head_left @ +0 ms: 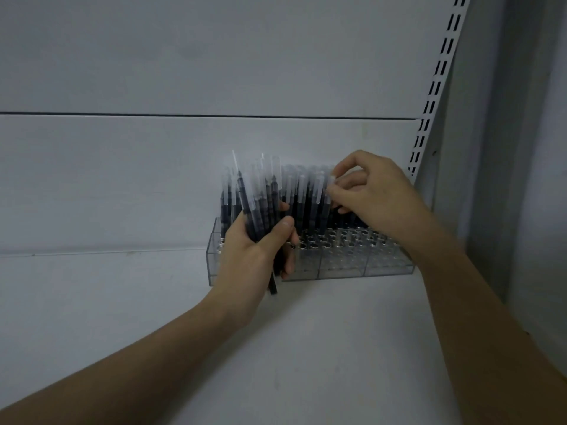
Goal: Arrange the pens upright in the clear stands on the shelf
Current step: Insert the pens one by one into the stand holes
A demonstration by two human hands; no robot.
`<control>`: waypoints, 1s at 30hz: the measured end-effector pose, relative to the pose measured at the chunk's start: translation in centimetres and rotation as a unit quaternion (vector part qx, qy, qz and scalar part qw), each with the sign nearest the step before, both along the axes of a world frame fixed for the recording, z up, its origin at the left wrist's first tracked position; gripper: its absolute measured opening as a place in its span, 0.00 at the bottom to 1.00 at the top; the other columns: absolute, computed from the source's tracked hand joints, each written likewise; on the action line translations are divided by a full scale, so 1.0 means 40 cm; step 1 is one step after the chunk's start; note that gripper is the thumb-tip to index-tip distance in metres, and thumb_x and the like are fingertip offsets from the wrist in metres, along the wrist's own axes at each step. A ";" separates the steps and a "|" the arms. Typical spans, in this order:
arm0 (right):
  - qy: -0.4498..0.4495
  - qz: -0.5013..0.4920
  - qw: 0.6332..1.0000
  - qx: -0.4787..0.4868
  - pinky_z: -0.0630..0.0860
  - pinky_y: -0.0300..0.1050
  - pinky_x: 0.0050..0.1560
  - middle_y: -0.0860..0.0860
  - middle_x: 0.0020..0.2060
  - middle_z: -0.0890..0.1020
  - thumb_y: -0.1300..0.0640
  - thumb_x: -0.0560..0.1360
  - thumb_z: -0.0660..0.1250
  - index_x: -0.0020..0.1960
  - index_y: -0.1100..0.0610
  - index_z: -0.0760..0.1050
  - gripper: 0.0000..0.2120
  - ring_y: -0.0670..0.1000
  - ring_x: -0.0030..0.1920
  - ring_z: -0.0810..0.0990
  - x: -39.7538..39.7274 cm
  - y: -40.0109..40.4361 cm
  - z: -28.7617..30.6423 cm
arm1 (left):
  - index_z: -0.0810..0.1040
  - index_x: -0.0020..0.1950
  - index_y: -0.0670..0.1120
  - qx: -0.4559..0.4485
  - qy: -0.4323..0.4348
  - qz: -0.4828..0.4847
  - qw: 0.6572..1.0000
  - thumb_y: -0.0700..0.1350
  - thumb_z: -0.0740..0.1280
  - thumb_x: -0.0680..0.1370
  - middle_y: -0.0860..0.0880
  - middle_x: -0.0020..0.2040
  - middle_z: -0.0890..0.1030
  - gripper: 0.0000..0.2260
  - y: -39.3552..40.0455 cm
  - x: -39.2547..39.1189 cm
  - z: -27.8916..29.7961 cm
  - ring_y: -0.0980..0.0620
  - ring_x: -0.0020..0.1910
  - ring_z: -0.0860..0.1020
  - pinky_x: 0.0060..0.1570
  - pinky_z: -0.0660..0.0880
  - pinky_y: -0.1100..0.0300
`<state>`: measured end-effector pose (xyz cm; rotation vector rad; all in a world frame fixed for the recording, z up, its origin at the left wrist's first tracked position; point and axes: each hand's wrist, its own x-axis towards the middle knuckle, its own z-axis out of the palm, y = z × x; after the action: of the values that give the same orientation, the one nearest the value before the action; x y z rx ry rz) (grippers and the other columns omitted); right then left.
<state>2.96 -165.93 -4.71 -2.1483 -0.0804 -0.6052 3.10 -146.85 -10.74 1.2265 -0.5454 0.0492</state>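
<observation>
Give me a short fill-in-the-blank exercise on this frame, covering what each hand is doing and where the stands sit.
1. The bundle of pens is gripped by the ____ hand.
2. The right hand pinches the frosted ____ of a pen standing in the back rows.
3. The front holes of the clear stands hold ____ pens.
4. The clear stands rest on the white ____, against its back panel.

Missing words: left; cap; no; shelf
</observation>
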 end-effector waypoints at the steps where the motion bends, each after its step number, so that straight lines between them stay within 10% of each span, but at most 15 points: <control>1: -0.001 -0.002 1.000 -0.003 0.84 0.57 0.47 0.47 0.37 0.86 0.58 0.76 0.72 0.49 0.53 0.76 0.05 0.48 0.38 0.86 0.000 -0.001 0.001 | 0.74 0.56 0.41 0.002 -0.001 -0.003 1.000 0.37 0.63 0.81 0.46 0.35 0.77 0.05 0.000 0.000 0.000 0.46 0.24 0.69 0.25 0.68 0.58; 30: 0.031 -0.041 0.999 0.007 0.84 0.44 0.37 0.52 0.40 0.84 0.51 0.77 0.71 0.51 0.57 0.79 0.09 0.48 0.34 0.85 -0.010 0.019 0.004 | 0.73 0.59 0.38 0.020 0.004 -0.022 1.000 0.37 0.63 0.81 0.43 0.36 0.77 0.08 -0.011 0.001 -0.007 0.46 0.24 0.70 0.25 0.69 0.57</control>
<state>2.57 -165.18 -4.54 -2.1628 0.0457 -0.5839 3.12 -147.30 -11.03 1.2536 -0.5695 -0.0036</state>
